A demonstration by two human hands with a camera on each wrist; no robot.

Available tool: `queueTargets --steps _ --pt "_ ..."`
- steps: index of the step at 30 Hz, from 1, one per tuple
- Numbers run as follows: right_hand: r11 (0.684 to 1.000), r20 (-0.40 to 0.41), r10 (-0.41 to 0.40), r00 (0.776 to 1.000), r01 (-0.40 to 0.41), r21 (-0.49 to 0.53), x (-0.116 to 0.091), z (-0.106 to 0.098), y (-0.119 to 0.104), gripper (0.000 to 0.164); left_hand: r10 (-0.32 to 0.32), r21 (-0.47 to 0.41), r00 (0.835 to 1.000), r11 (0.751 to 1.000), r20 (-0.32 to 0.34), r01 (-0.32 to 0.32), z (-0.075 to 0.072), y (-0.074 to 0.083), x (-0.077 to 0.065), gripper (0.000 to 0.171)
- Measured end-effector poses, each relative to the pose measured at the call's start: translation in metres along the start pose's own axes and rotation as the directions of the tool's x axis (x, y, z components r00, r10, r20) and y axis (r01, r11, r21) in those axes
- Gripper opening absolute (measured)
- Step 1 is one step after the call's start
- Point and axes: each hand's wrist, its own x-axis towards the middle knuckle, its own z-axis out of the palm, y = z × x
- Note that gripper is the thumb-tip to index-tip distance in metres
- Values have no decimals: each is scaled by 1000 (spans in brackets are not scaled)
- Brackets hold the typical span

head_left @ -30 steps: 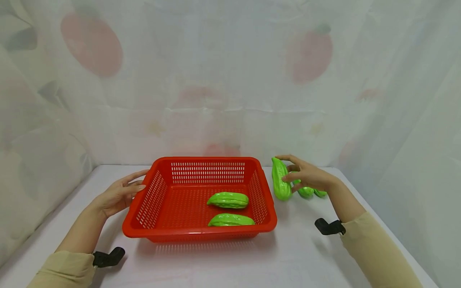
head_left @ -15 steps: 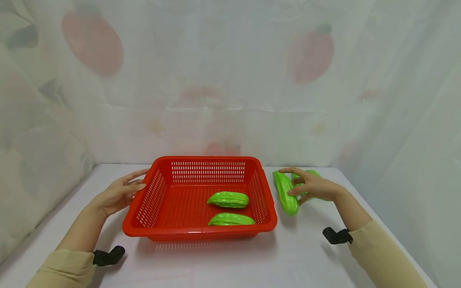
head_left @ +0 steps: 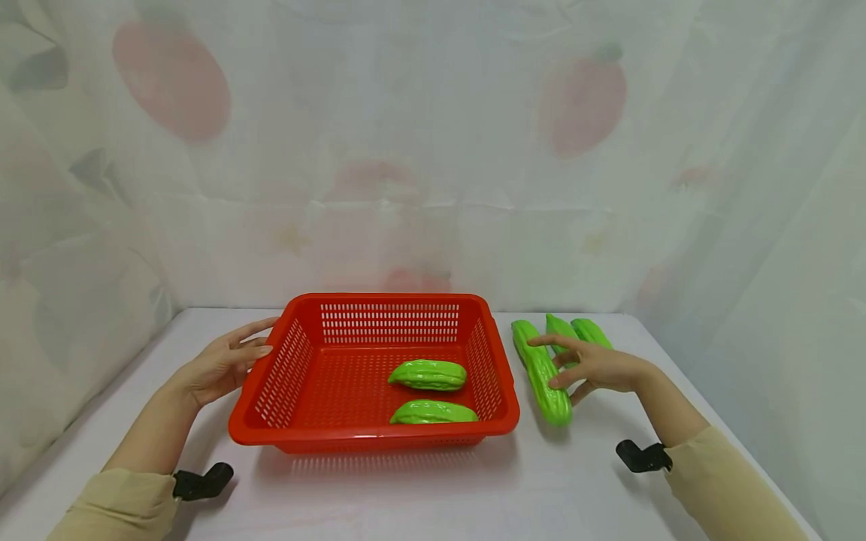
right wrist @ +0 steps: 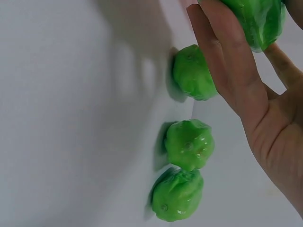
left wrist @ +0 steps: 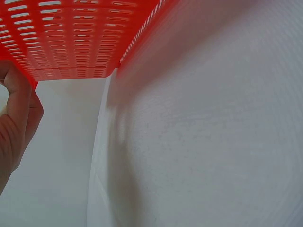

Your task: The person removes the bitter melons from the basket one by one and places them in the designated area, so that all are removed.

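My right hand (head_left: 595, 368) holds a glossy green bitter melon (head_left: 556, 402) to the right of the red basket; the fingers reach round it in the right wrist view. Behind it in the head view, the far end of another bitter melon (head_left: 525, 330) shows, partly covered. My left hand (head_left: 223, 364) grips the left rim of the red basket (head_left: 375, 434), with the thumb at the rim's edge and the other fingers partly hidden beyond it. Two bitter melons, one farther back (head_left: 428, 375) and one nearer (head_left: 434, 412), lie in the basket's right half.
At the table's back right lie two more bitter melons, one left (head_left: 560, 329) and one right (head_left: 591, 332), partly behind my right hand. A patterned curtain (head_left: 379, 150) closes off the back of the white table (head_left: 406, 503). Both wrists carry black mounts.
My right hand has moved toward me and slightly right with its bitter melon, uncovering those at the back. My left hand and the basket have stayed in place.
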Motion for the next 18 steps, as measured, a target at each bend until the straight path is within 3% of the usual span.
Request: queueTargets --steps 18 --pt "997 94 77 993 -74 -26 -7 -1 14 74 -2 11 1000 1000 -18 2 2 0 0 40"
